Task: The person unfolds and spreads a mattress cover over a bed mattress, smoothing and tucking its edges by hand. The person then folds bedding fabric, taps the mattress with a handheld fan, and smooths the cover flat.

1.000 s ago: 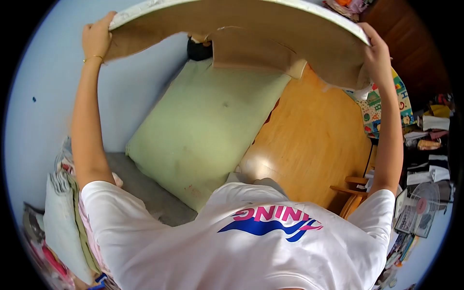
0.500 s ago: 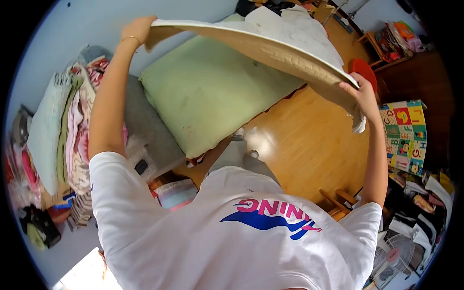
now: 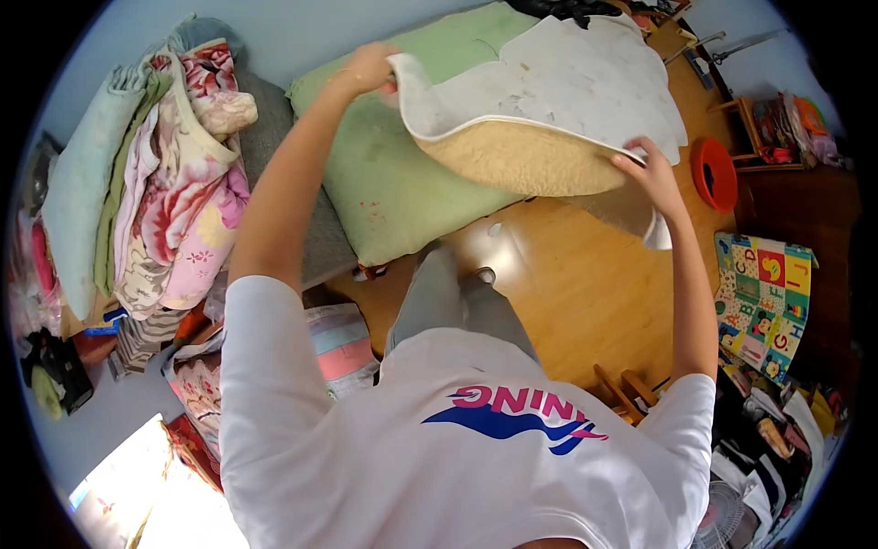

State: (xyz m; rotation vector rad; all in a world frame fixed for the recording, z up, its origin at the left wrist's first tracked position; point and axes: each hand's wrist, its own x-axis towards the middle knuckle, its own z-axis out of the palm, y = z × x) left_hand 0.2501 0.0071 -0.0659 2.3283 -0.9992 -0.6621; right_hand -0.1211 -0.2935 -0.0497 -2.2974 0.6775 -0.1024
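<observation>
Wood-look floor (image 3: 585, 293) first, glossy patch close to the foot end of the work. Possible slip there, from sidestepping with eyes on the load.

Next down, green mattress (image 3: 366, 174). Soft-looking and bare toward the near left, so probably easy to scuff or push askew if leaned on.

Then the floppy mat (image 3: 572, 78): pale on top, tan and fuzzy underneath. Far part apparently resting over the mattress, near edge held up and sagging between the two grips, right-side corner (image 3: 657, 233) drooping over the floor. Main risk: folding under itself, caused by slack in that sag or by uneven pull. Second: corner getting trodden on, if let down too early.

Black bag (image 3: 567, 9) right at the far edge; touching or just beside, cannot tell. Could get dragged along by a sharp tug.

Red basin (image 3: 713, 174) on the floor near the mat's right side. Easy to knock with a wide swing.

One foot (image 3: 485, 274) close to the mattress edge, little room for a forward step.

Left hand (image 3: 368, 69) closed over the mat's left end, finger placement partly hidden. Right hand (image 3: 651, 174) pinching the edge, thumb against fingers. Could lose hold there under weight, given so little material in the pinch.
</observation>
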